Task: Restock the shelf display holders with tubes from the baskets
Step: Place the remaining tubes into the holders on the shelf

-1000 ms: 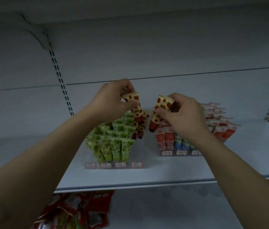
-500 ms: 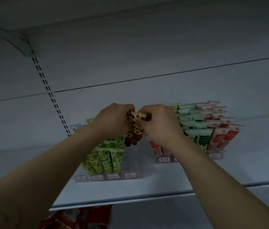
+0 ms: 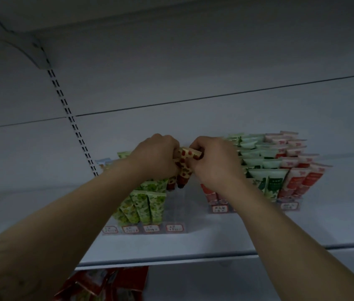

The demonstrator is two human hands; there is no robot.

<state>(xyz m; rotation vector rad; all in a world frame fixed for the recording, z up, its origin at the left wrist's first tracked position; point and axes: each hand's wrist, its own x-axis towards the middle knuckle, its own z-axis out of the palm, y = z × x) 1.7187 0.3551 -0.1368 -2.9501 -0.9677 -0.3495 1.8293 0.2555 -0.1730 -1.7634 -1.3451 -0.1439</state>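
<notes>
Smooth white shelf (image 3: 193, 244), left hand (image 3: 156, 157) and right hand (image 3: 213, 161) curled around flat strawberry-print tubes (image 3: 184, 168).

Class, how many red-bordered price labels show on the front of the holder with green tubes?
4 price labels, in a row along its front edge: leftmost, second, third, rightmost. The left forearm may hide more.

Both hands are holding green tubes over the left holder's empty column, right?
Not quite. The head view shows the left hand and right hand holding strawberry-print tubes, not green ones, over the left holder's empty column. The green tubes stand in that holder.
</notes>
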